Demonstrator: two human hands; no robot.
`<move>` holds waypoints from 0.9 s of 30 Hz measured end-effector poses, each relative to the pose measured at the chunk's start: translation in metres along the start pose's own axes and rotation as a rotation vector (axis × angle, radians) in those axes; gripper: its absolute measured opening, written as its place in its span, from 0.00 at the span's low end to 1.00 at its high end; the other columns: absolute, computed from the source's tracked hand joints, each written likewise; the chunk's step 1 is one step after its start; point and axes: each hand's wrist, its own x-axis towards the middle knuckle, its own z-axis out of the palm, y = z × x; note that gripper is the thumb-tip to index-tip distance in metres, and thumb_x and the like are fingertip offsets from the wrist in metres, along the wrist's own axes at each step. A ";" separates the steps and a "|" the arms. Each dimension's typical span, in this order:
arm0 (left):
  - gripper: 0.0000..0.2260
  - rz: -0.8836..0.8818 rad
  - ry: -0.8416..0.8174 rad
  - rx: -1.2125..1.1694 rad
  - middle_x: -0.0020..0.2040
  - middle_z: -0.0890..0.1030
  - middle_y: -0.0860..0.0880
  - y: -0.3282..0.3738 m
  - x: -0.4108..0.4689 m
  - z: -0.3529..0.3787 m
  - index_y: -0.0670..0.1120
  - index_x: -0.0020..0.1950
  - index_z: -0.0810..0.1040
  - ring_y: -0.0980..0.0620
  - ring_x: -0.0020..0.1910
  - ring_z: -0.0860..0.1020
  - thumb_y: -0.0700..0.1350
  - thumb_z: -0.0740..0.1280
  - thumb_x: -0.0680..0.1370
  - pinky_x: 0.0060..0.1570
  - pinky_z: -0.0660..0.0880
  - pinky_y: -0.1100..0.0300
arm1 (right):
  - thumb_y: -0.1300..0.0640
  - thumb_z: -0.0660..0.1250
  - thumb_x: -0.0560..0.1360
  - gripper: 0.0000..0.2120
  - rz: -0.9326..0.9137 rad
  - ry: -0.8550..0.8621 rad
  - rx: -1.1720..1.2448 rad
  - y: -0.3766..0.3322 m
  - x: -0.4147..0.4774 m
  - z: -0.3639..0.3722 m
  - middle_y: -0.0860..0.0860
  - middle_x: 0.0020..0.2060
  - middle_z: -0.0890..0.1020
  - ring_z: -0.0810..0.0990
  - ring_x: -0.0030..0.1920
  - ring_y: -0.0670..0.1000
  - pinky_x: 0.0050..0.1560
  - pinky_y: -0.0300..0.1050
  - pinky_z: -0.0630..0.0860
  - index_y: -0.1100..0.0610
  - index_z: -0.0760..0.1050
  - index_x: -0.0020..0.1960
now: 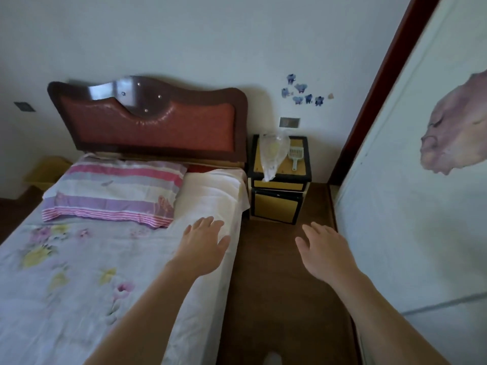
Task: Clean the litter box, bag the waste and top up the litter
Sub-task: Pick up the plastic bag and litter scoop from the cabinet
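Litter scoop (294, 156), pale green slotted plastic: lies on top of the yellow, black-framed bedside cabinet (279, 204) at 1 o'clock, just right of a clear crumpled plastic bag (272, 154).
Bed with floral sheet (79, 272) and striped pillow (116, 188): 9 to 11 o'clock.
Left hand (204, 243): over the bed's edge, fingers spread wide, empty.
Right hand (322, 248): over the brown floor (276, 285), likewise spread, empty.

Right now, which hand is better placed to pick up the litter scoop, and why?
Likely right hand: open, over the floor strip leading to the nightstand, where the scoop lies on the right beside the plastic bag; left hand hovers over the bed.
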 end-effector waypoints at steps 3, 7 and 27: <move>0.24 0.000 0.007 0.000 0.79 0.61 0.49 0.013 0.050 -0.012 0.52 0.78 0.61 0.48 0.78 0.58 0.58 0.55 0.82 0.77 0.56 0.46 | 0.41 0.47 0.83 0.27 0.009 -0.003 -0.005 0.012 0.049 -0.017 0.51 0.78 0.61 0.58 0.78 0.55 0.77 0.57 0.58 0.51 0.58 0.79; 0.25 0.026 0.013 -0.029 0.78 0.62 0.49 0.023 0.132 -0.024 0.52 0.78 0.59 0.48 0.77 0.59 0.57 0.56 0.82 0.76 0.58 0.46 | 0.42 0.47 0.83 0.27 0.006 0.013 -0.018 0.024 0.122 -0.038 0.51 0.78 0.62 0.59 0.78 0.55 0.76 0.56 0.59 0.51 0.58 0.79; 0.20 -0.130 -0.211 -0.322 0.66 0.74 0.45 0.074 0.593 0.026 0.47 0.71 0.67 0.44 0.63 0.74 0.54 0.61 0.81 0.55 0.71 0.53 | 0.42 0.54 0.82 0.24 0.285 -0.162 0.295 0.096 0.537 -0.038 0.52 0.66 0.74 0.73 0.65 0.53 0.59 0.48 0.72 0.54 0.65 0.74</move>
